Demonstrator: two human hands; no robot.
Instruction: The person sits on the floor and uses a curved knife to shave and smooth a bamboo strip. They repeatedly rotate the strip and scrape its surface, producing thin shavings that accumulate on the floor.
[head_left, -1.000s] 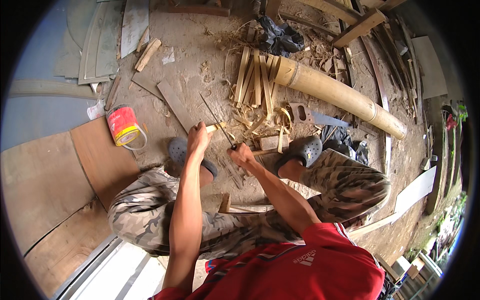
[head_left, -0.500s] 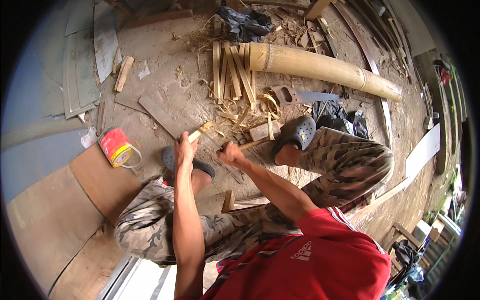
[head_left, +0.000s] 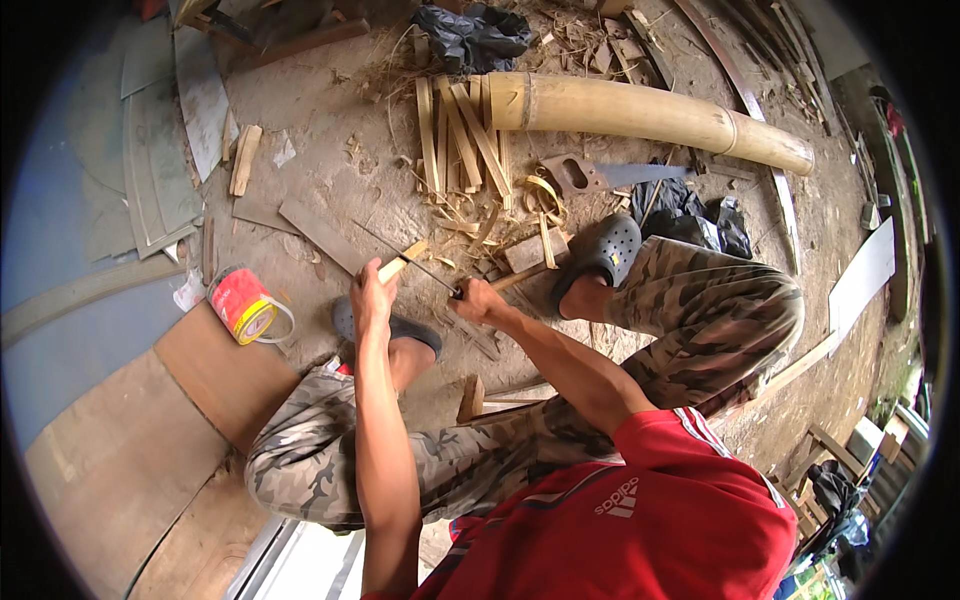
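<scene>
My left hand [head_left: 373,302] is closed round a short pale bamboo strip [head_left: 416,249], which points up and to the right from my fingers. In my closed right hand [head_left: 482,302] is the dark handle of a long, thin-bladed knife [head_left: 380,238]. Its blade slants up to the left and crosses the strip near my left fingers; whether it touches the strip I cannot tell. Beyond my hands, several split bamboo strips [head_left: 463,140] lie side by side on the ground, with curled bamboo shavings [head_left: 470,228] at their near ends.
A thick bamboo pole [head_left: 630,108] lies behind, with a handsaw [head_left: 600,175] in front of it. A wood block [head_left: 530,252] sits near my right clog [head_left: 608,248]. To the left stands a red and yellow bucket [head_left: 245,305]. Black plastic bags [head_left: 690,220] lie right.
My right hand has shifted slightly right, away from the left hand. The knife blade, blurred before, now shows clearly across the bamboo strip. The whole view has shifted a little.
</scene>
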